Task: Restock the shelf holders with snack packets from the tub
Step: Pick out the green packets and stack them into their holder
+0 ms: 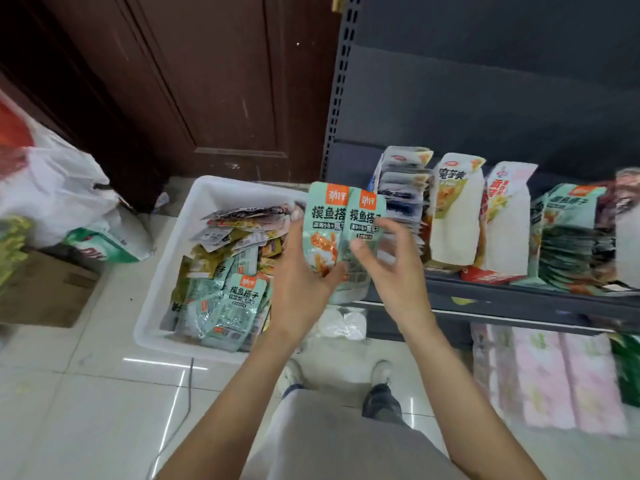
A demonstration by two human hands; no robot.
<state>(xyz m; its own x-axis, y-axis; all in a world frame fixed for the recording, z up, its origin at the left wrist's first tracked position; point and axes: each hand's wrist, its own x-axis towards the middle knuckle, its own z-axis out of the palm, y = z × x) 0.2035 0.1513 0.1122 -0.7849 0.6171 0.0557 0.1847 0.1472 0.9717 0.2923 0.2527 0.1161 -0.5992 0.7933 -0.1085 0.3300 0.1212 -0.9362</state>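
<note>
A: Snack packets [341, 233], two of them, mint green, standing tall side by side, tops up. The left hand [304, 271] grips them from below and behind, thumb on the front of the left one.

B: And the other hand?

A: The right hand [391, 261] is touching the right packet, its thumb on the front and its fingers loose and spread. I can't tell if it is really pinching it yet.

B: Where do they go?

A: See the shelf [519, 296]? The row of the same green packets [568, 216] sits off to the right, past the white holders [457, 209]. So the packets must travel right, and the right hand is nearer.

B: Which way up?

A: I think they stay tall, the same as the ones in the row.

B: How many holders?

A: I count two white ones clearly. The far right is too blurry to count.

B: And the tub [166, 271]?

A: One white tub on the floor, left of the hands, with lots more packets inside.
</note>
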